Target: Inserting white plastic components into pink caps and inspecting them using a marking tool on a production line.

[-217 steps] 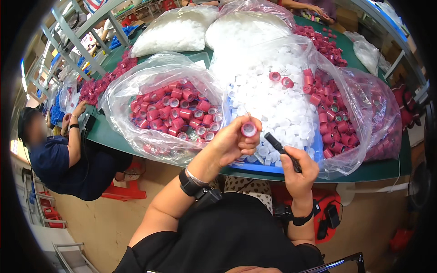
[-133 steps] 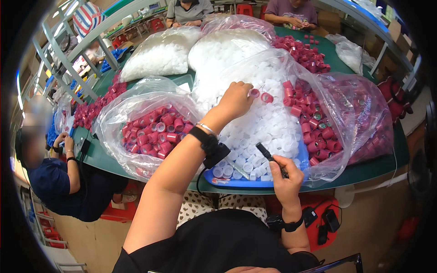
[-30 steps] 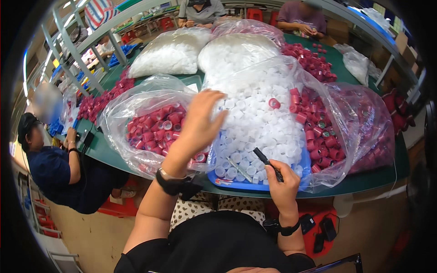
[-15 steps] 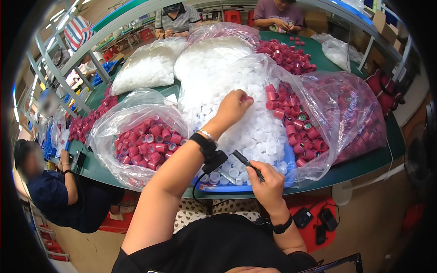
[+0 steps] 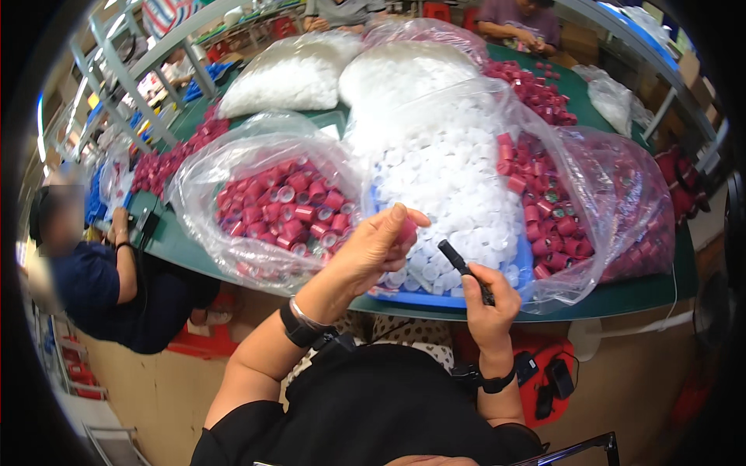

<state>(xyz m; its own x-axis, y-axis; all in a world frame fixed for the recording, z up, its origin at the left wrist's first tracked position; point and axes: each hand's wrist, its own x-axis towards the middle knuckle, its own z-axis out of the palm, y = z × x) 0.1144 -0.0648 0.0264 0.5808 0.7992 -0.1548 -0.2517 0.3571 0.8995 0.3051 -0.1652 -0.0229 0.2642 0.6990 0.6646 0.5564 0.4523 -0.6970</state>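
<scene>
My left hand (image 5: 375, 247) is closed around a dark red cap (image 5: 408, 230), mostly hidden by the fingers, above the near edge of the white pieces. In my right hand (image 5: 494, 299) is a black pen-shaped tool (image 5: 454, 257), its tip pointing up and to the left, toward the cap but apart from it. Beneath both hands, small white plastic caps (image 5: 443, 182) heap up in a blue tray (image 5: 412, 297). Left of my left hand, an open clear bag (image 5: 194, 186) holds red caps (image 5: 272, 206). More red caps (image 5: 544, 210) lie in a clear bag on the right.
Full bags of white pieces (image 5: 284, 78) stand at the back of the green table (image 5: 175, 241). A metal frame (image 5: 186, 58) spans overhead. One person (image 5: 93, 268) sits at the left; others sit across the table. A red stool (image 5: 556, 349) with black devices is at my right.
My left hand has come back toward me from over the white caps, with the red cap now showing in its fingers. The right hand keeps the tool. The whole view has shifted.
</scene>
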